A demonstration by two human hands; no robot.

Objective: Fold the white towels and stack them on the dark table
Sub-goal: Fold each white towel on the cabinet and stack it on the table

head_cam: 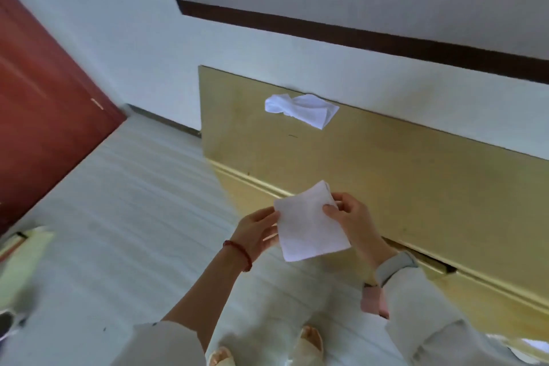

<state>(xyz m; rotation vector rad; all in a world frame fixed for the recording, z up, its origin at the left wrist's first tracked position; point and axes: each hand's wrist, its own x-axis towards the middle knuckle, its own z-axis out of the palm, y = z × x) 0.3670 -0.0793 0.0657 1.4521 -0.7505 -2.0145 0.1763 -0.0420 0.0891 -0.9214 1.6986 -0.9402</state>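
Observation:
I hold a folded white towel (310, 224) in the air in front of the yellowish wooden table (386, 163). My left hand (257, 232) supports its left edge, fingers under the cloth and thumb on top. My right hand (347, 217) pinches its right edge between thumb and fingers. A second white towel (301, 110) lies crumpled and unfolded near the table's far edge, by the wall. No dark table is in sight.
A pale wall (148, 38) runs behind the table with a dark-framed panel (356, 36) above. A red-brown door (44, 104) stands at the left. Light floor (118, 202) spreads left of the table. My feet in sandals (310, 342) show at the bottom.

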